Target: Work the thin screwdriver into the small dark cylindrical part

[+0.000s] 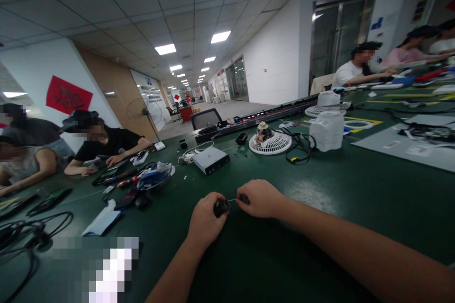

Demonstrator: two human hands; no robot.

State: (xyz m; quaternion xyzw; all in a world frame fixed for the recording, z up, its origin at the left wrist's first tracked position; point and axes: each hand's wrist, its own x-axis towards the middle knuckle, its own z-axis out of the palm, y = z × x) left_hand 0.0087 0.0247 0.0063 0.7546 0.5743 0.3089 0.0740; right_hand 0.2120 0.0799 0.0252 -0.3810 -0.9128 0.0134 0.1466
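Note:
Over the green table, my left hand (205,220) is closed around a small black rounded part (222,208), whose exact kind I cannot make out. A thin, pale wire-like piece (232,200) runs from that part toward my right hand (262,198). The right thumb and forefinger pinch its far end. Whether it is a wire or a stiff pin is too small to tell. Beyond both hands lie a silver-grey box-shaped drive (211,160) and a white fan grille (270,144) with a motor on it.
A white plastic housing (326,131) and a black cable (300,151) lie at right, near a grey board (408,144). Leftward are a bowl of blue cloth (156,176), a light blue packet (101,220) and cables (35,232). Other people sit along both sides.

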